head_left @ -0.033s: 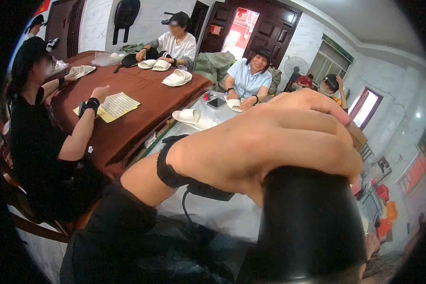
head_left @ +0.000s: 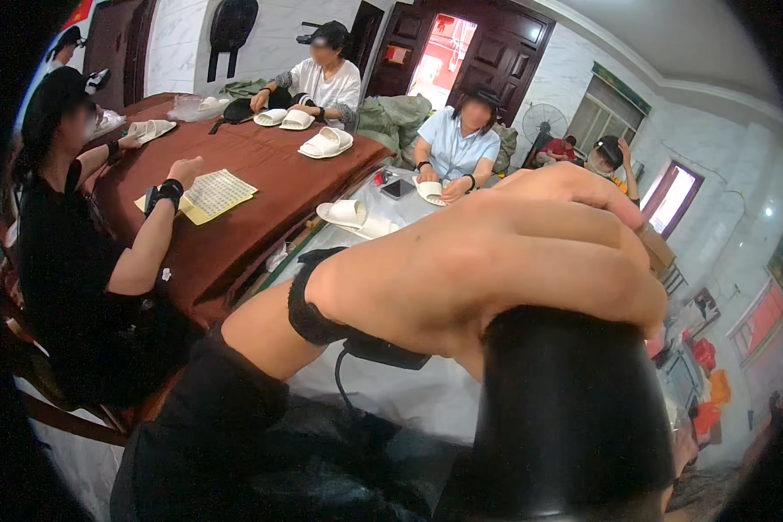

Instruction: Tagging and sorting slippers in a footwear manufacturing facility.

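My left hand (head_left: 513,252) fills the middle of the view, very near the camera, back of the hand up and fingers bent. A smooth black thing (head_left: 574,409) lies right under the fingers; its kind does not show, and the fingertips are hidden. Round the wrist runs a black wristband (head_left: 309,300), with a small black device (head_left: 383,352) and a cord beneath. My right hand cannot be made out; a strip of skin beside the black thing is too little to place. Beyond my left wrist, white slippers (head_left: 357,217) lie on a pale covered table (head_left: 331,378).
A brown-covered table (head_left: 261,230) at the left bears a written sheet (head_left: 213,193) and white slippers (head_left: 324,142). Co-workers sit around it; one in light blue (head_left: 461,143) handles a slipper (head_left: 430,191) near a phone (head_left: 398,188). Sacks (head_left: 391,122) and a fan (head_left: 544,122) stand behind.
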Available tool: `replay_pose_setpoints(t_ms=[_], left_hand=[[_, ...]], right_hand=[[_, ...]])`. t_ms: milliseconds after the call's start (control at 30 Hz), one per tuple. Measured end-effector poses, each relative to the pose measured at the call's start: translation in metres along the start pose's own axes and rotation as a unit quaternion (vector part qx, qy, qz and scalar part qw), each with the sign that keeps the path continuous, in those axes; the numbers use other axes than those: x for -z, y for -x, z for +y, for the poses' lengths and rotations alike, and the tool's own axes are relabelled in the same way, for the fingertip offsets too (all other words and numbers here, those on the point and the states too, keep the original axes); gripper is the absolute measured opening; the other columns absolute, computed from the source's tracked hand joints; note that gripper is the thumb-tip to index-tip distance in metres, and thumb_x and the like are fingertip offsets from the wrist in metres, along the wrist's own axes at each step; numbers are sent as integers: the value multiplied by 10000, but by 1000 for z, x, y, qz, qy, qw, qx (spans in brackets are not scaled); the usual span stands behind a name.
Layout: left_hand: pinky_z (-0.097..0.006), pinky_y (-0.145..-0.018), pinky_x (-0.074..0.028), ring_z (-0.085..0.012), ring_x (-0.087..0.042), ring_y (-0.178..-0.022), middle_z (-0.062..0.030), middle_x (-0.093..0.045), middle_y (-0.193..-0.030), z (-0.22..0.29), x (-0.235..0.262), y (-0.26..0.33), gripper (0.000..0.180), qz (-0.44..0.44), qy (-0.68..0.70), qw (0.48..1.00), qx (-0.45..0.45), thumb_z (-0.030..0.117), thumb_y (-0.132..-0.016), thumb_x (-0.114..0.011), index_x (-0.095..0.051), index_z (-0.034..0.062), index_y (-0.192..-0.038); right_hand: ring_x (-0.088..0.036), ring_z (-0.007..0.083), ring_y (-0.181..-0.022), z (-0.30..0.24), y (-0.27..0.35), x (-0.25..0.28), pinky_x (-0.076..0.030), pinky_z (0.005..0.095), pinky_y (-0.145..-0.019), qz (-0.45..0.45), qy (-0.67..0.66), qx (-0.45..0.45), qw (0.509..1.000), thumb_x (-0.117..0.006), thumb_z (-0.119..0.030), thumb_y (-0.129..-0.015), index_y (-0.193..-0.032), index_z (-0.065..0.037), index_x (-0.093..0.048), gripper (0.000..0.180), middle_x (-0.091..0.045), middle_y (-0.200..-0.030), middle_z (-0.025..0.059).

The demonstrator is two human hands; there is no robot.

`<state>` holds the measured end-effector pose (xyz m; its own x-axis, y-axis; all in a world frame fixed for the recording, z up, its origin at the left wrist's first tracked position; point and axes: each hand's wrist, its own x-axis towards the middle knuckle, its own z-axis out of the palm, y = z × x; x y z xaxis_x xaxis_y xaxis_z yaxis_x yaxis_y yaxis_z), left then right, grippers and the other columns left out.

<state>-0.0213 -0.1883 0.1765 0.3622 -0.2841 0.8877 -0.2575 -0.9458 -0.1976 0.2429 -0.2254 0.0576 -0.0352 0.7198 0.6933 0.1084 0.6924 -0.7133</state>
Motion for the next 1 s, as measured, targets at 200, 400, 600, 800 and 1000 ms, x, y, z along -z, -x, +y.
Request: replay_pose_setpoints(t_ms=[200,400,600,800,1000], left_hand=[[-428,-1051,-320,-256,-579,-1041,-66,-619,-1018,0,1,0,442,1,-13,1000,2,235,-683,-741,-620,85,-1081],[-441,-1044,-344,-262,-587,-1038,-68,-628,-1035,-1,3,0,464,13,-23,1000,-7,256,-677,-745,-626,81,-1089],[-430,-1035,-356,-263,-594,-1042,-65,-633,-1065,-6,9,6,444,12,-44,999,-30,272,-700,-734,-627,76,-1084],[-428,-976,-394,-290,-605,-999,-82,-637,-1010,-14,0,17,445,35,-10,999,-15,275,-697,-738,-630,72,-1077],[-422,-905,-477,-254,-646,-888,-131,-661,-930,7,-19,49,197,76,53,981,173,187,-798,-722,-686,33,-915]], right_hand=[[-559,266,-1103,5,2,3,-423,394,-987,8,-3,-1,1000,-885,-528,-588,-1260,47,-453,984,-549,-1205,161],[-554,250,-1105,10,1,2,-424,378,-984,6,6,9,1000,-873,-525,-611,-1271,55,-454,973,-548,-1209,154],[-550,240,-1122,9,-4,-6,-419,370,-994,9,30,1,1000,-881,-427,-640,-1286,45,-459,904,-548,-1227,143],[-541,258,-1168,9,-1,-8,-399,391,-1030,48,40,-27,998,-887,-420,-632,-1303,33,-457,916,-542,-1278,162],[-566,342,-1155,6,-9,-14,-447,423,-996,19,27,31,999,-880,-526,-598,-1349,28,-421,1040,-554,-1251,249]])
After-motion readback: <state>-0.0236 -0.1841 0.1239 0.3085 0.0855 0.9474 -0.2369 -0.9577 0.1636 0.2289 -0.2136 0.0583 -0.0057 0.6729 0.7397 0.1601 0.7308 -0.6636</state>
